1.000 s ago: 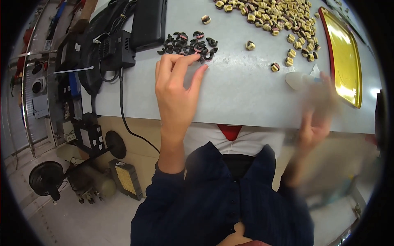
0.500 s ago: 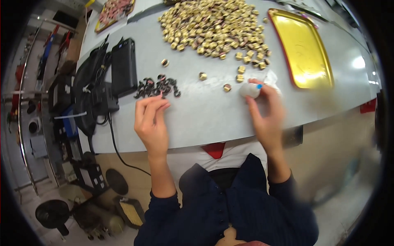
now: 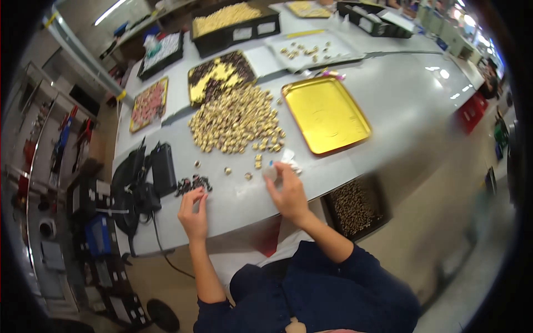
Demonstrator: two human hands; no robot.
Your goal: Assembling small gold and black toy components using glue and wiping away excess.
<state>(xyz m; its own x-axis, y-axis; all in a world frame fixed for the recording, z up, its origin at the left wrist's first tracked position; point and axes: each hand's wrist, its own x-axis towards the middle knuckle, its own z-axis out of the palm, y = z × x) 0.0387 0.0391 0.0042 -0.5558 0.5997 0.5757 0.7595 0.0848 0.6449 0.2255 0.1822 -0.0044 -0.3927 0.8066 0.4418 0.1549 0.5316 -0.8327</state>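
Observation:
My left hand [image 3: 192,216] is at the near edge of a little heap of small black curved pieces [image 3: 190,183], thumb and fingers pinched together. Whatever lies between those fingertips is too small to make out. Between thumb and fingers of my right hand [image 3: 290,193] is a small whitish, translucent round bottle [image 3: 270,172] with a blue tip. A crumpled white tissue [image 3: 289,159] lies just beyond that hand. Several small gold-and-dark parts [image 3: 258,161] stand loose on the table between my hands and a large pile of the same parts [image 3: 236,119].
A shallow gold tray [image 3: 327,114] rests right of the pile; another tray [image 3: 219,76] holds dark and yellow pieces behind it. Black cabled devices [image 3: 162,169] occupy the left side. Below the table's near edge, a dark bin [image 3: 352,208] contains many small parts.
The view has tilted up, bringing the far trays and the bin below the table into sight. Both hands keep nearly the same poses, the right one still holding the bottle.

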